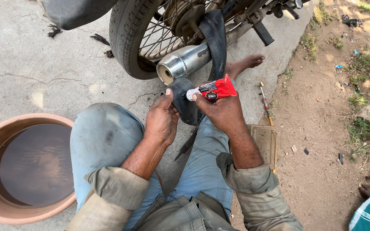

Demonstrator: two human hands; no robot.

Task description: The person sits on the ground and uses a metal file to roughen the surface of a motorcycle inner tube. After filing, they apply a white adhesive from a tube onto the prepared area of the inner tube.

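black rubber inner tube point(185, 102) is folded over the left hand point(162, 119), whose fingers curl under the fold while the thumb presses on top, just below the chrome exhaust pipe point(180, 64) of the motorbike wheel point(138, 34). the right hand point(224, 112) pinches a red glue tube point(213, 90) between thumb and fingertips, nozzle touching the rubber.

likely trouble: too hard a squeeze could flood glue past the spot and onto the left thumb, which sits right beside the nozzle. the fold is held only by one hand's grip, so a slackened hold might let the rubber spring flat and smear the wet patch, or drag it on the gritty concrete. the basin of water point(26, 167) sits close to the left knee; a shifted leg could tip or splash it.

hard to tell: the spot under the nozzle is hidden by the tube tip, so any hole or glue there cannot be seen. the left fingers are tucked out of sight. a screwdriver point(265, 102) and a flat tray point(265, 143) lie by the right forearm, the tray partly covered. another person's foot and clothing are cut off at the lower right corner.
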